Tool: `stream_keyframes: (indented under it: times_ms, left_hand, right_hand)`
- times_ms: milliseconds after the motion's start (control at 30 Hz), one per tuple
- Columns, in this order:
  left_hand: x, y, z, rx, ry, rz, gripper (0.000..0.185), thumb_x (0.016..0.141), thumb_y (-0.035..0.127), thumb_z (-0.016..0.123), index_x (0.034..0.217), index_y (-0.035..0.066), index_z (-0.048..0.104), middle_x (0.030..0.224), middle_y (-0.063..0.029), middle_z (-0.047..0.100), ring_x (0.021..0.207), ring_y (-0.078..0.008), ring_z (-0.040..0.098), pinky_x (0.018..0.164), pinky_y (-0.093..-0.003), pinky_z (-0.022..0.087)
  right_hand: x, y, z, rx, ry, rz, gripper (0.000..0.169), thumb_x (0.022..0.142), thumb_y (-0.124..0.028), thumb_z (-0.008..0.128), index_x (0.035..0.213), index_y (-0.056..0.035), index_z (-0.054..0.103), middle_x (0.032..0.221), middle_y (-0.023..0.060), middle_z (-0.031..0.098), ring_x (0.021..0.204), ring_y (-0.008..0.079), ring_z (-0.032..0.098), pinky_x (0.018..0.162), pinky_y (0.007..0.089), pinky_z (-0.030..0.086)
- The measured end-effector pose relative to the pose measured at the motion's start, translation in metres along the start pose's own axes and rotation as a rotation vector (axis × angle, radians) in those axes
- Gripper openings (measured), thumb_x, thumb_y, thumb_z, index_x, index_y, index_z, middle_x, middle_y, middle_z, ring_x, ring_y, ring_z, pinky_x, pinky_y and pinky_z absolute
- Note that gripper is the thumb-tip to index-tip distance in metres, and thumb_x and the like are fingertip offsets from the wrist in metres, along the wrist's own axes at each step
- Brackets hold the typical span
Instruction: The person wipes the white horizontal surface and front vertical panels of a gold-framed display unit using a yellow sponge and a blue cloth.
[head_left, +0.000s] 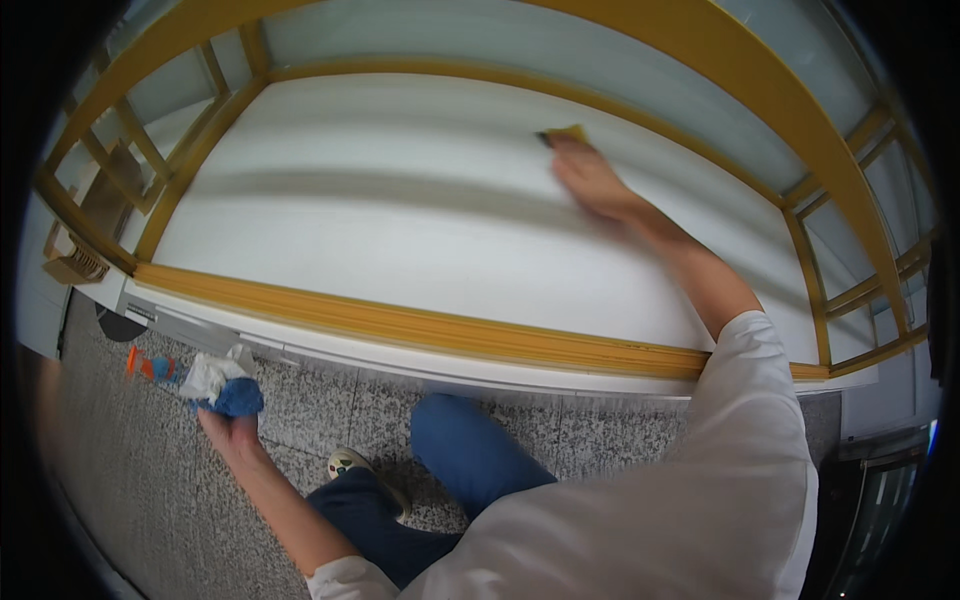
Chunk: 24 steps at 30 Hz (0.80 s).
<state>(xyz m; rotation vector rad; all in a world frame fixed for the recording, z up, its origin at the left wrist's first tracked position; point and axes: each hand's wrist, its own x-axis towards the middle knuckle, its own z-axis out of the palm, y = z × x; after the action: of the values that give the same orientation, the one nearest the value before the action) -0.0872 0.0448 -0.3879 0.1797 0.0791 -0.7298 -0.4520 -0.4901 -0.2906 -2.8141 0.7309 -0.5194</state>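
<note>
My right hand (589, 176) reaches into a yellow-framed glass case, low over its white base panel (360, 225). It holds a small yellow piece (568, 133) with a dark edge, perhaps a sponge or cloth; motion blurs both. Outside the case, over the floor at lower left, my left hand (234, 431) grips a blue cloth (238, 397). A crumpled white cloth or tissue (214, 375) is bunched against the blue one. Just beyond these shows an orange-and-blue object (154, 367), seemingly a spray bottle; whether my left hand holds it too is hidden.
The case's yellow front rail (390, 315) runs between my body and the panel. Glass (480, 37) rises at the back, below an overhead yellow beam (720, 52). A brown cardboard box (79, 259) stands at far left. Speckled floor tiles (300, 405) lie below, by my knee.
</note>
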Motion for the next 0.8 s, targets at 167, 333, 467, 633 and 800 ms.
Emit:
stream_keyframes:
  times_ms: [167, 333, 467, 633, 800]
  left_hand:
    - [-0.009, 0.0, 0.01, 0.208, 0.04, 0.119, 0.021, 0.092, 0.007, 0.058, 0.112, 0.002, 0.06, 0.105, -0.0099, 0.065, 0.095, -0.0214, 0.062, 0.089, -0.0359, 0.052]
    - [-0.034, 0.015, 0.001, 0.099, 0.03, 0.147, 0.023, 0.093, 0.008, 0.057, 0.115, 0.002, 0.059, 0.106, -0.01, 0.065, 0.097, -0.0223, 0.063, 0.09, -0.0361, 0.051]
    - [-0.026, 0.005, 0.005, 0.235, 0.098, 0.205, 0.024, 0.093, 0.008, 0.057, 0.116, 0.001, 0.059, 0.104, -0.0092, 0.065, 0.096, -0.0216, 0.063, 0.089, -0.0353, 0.052]
    - [-0.026, 0.006, 0.011, 0.364, 0.037, 0.234, 0.025, 0.093, 0.007, 0.058, 0.118, 0.002, 0.057, 0.105, -0.0088, 0.065, 0.095, -0.0212, 0.063, 0.089, -0.0355, 0.052]
    - [-0.028, -0.003, 0.035, 0.285, -0.069, 0.268, 0.033, 0.092, 0.009, 0.061, 0.124, 0.002, 0.055, 0.115, -0.0106, 0.063, 0.104, -0.0234, 0.061, 0.094, -0.0364, 0.05]
  right_hand:
    - [-0.053, -0.168, -0.011, 0.304, -0.448, -0.513, 0.05, 0.105, -0.032, 0.026, 0.149, -0.0082, 0.032, 0.153, 0.0147, 0.032, 0.144, 0.0287, 0.024, 0.12, 0.0424, 0.012]
    - [-0.095, -0.093, -0.066, 0.378, -0.51, -0.082, 0.051, 0.105, -0.033, 0.028, 0.147, -0.0043, 0.033, 0.153, 0.0139, 0.031, 0.143, 0.0267, 0.025, 0.119, 0.0386, 0.015]
    - [-0.064, -0.004, -0.043, 0.018, -0.073, 0.085, 0.048, 0.102, -0.026, 0.033, 0.141, 0.0016, 0.04, 0.147, 0.0181, 0.039, 0.14, 0.0317, 0.031, 0.116, 0.0379, 0.023]
    - [-0.005, -0.156, -0.007, 0.192, -0.279, -0.247, 0.05, 0.098, -0.019, 0.037, 0.143, 0.0018, 0.036, 0.149, 0.02, 0.036, 0.139, 0.0328, 0.033, 0.116, 0.0403, 0.024]
    - [-0.065, -0.158, -0.022, 0.21, -0.363, -0.542, 0.049, 0.1, -0.02, 0.035, 0.148, -0.0076, 0.033, 0.152, 0.0119, 0.034, 0.141, 0.0278, 0.03, 0.119, 0.0414, 0.018]
